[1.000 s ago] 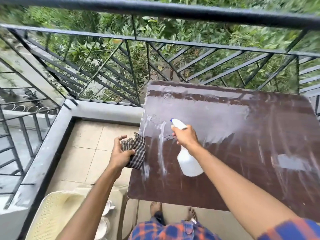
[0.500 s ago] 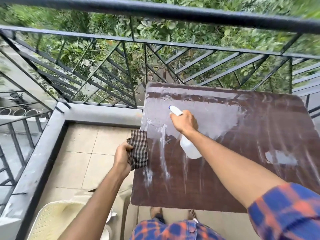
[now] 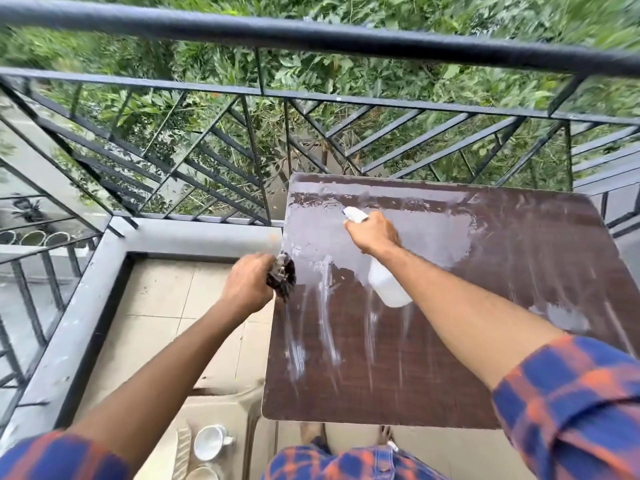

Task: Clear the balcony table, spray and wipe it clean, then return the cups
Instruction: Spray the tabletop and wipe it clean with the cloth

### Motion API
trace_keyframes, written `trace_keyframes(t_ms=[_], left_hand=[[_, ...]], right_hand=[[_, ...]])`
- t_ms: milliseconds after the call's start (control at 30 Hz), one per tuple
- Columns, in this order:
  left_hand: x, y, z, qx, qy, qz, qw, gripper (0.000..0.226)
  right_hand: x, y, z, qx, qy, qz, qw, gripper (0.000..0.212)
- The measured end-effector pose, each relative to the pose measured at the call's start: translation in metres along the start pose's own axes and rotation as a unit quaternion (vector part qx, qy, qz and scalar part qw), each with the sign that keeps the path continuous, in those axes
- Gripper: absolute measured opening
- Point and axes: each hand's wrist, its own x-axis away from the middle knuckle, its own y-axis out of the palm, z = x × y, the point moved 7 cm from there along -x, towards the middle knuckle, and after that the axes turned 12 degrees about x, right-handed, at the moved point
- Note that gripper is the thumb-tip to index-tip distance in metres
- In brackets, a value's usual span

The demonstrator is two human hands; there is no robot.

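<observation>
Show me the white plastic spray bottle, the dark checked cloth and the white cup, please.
white plastic spray bottle (image 3: 388, 287), head view, on its round lower body.
dark checked cloth (image 3: 284, 277), head view, on the bunched fabric.
white cup (image 3: 209, 441), head view, on its pale inside.

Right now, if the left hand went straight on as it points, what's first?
Likely the wet table's left edge: the left hand, gripping the cloth, is right beside it. Its height is unclear; the spray bottle lies beyond.
</observation>
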Motion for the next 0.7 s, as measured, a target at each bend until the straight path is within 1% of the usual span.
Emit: trace_keyframes(t_ms=[33,67,133,167,267,333,400,500,567,633,700], left_hand=[[-0.002,0.000,0.004,-0.012,0.020,-0.010,1.000,0.036],[-0.004,0.003,0.008,-0.029,0.045,-0.026,0.998,0.034],[-0.006,0.012,0.016,-0.066,0.082,-0.056,0.993,0.039],[-0.006,0.014,0.020,-0.070,0.096,-0.060,0.991,0.038],[-0.006,0.018,0.030,-0.030,0.128,-0.054,0.990,0.024],[-0.005,0.021,0.030,0.000,0.132,-0.042,0.990,0.022],[-0.005,0.023,0.028,0.020,0.133,-0.031,0.990,0.027],[-0.009,0.024,0.023,0.035,0.104,-0.032,0.993,0.040],[-0.012,0.024,0.017,0.041,0.081,-0.038,0.995,0.049],[-0.015,0.025,0.014,0.038,0.072,-0.048,0.996,0.049],[-0.017,0.025,0.011,0.036,0.065,-0.052,0.996,0.045]], right_hand=[[-0.001,0.003,0.002,-0.005,0.004,-0.011,1.000,0.049],[-0.001,0.004,0.003,-0.011,0.006,-0.015,1.000,0.050],[0.000,0.008,0.005,-0.020,0.013,-0.011,1.000,0.050],[0.002,0.010,0.005,-0.017,0.012,-0.007,1.000,0.049],[0.008,0.020,0.000,0.003,0.002,-0.003,1.000,0.041],[0.010,0.028,-0.006,0.005,-0.006,-0.008,1.000,0.041],[0.008,0.036,-0.010,-0.001,-0.008,-0.020,1.000,0.047],[0.004,0.046,-0.017,-0.003,-0.009,-0.040,0.999,0.048],[0.002,0.048,-0.021,-0.010,-0.005,-0.032,0.999,0.048],[0.001,0.043,-0.024,-0.017,0.010,-0.011,1.000,0.048],[-0.003,0.038,-0.025,-0.028,0.018,0.003,0.999,0.049]])
